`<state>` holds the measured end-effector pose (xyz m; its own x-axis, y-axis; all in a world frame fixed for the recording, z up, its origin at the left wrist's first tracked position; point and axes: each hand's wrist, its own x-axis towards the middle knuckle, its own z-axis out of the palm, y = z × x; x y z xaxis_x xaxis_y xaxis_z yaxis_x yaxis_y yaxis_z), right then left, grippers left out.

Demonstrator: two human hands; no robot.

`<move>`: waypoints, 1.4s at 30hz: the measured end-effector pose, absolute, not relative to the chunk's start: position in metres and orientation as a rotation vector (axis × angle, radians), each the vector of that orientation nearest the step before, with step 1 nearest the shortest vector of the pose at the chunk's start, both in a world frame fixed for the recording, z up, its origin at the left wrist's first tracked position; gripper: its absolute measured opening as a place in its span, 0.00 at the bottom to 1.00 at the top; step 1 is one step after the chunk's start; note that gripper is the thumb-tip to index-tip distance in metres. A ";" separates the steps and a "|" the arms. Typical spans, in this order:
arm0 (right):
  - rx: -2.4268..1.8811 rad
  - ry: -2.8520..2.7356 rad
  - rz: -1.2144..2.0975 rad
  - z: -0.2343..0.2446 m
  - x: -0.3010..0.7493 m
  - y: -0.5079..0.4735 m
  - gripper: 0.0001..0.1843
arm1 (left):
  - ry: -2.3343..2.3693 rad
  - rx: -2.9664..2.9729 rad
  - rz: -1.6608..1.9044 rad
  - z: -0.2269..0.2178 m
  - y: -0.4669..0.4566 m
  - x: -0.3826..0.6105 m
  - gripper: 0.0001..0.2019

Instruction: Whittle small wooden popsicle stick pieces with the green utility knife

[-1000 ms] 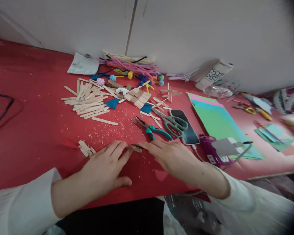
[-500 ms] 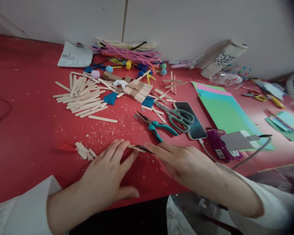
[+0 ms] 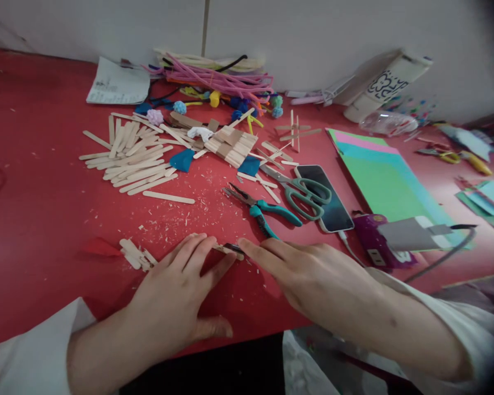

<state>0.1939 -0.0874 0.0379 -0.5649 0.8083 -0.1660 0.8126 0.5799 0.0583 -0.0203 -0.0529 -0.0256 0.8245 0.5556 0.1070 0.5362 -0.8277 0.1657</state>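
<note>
On the red table, my left hand (image 3: 185, 285) presses a wooden craft stick (image 3: 240, 255) down with its fingertips, thumb spread away from the fingers. Its index finger reaches along the stick, and the stick's left part is hidden under the hand. My right hand (image 3: 300, 269) is closed around a craft knife whose dark blade (image 3: 231, 247) lies across the stick; the handle is hidden in my grip. Short cut stick pieces (image 3: 134, 254) lie to the left of my left hand. Teal-handled pliers (image 3: 263, 211) rest just beyond my right hand.
Loose craft sticks (image 3: 135, 159) are piled at the back left, beside a joined stick panel (image 3: 230, 145). Scissors (image 3: 304, 197) overlap a phone (image 3: 333, 211). Coloured paper (image 3: 387, 175) and a purple box (image 3: 374, 241) lie right; pipe cleaners (image 3: 218, 79) are along the wall. Wood shavings are scattered about.
The view has shifted slightly. The blade shows a little less beyond my right fingers, which have come closer to my left index finger. Both hands keep their hold.
</note>
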 end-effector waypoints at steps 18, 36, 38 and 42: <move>1.272 2.487 0.208 0.051 0.166 -0.088 0.21 | 0.827 2.940 0.287 -0.025 -0.052 -0.022 0.39; 1.215 2.394 0.206 0.058 0.159 -0.085 0.17 | 0.819 2.928 0.278 -0.024 -0.053 -0.023 0.39; 1.207 2.390 0.202 0.058 0.159 -0.085 0.16 | 0.823 2.887 0.272 -0.024 -0.053 -0.023 0.38; 1.194 2.374 0.187 0.058 0.159 -0.083 0.14 | 0.833 2.852 0.249 -0.026 -0.053 -0.023 0.38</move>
<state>0.1587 -0.0834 0.0579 -0.5087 0.7864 -0.3505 0.7218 0.6115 0.3242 -0.0230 -0.0532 -0.0256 0.8311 0.5442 0.1144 0.5176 -0.8323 0.1984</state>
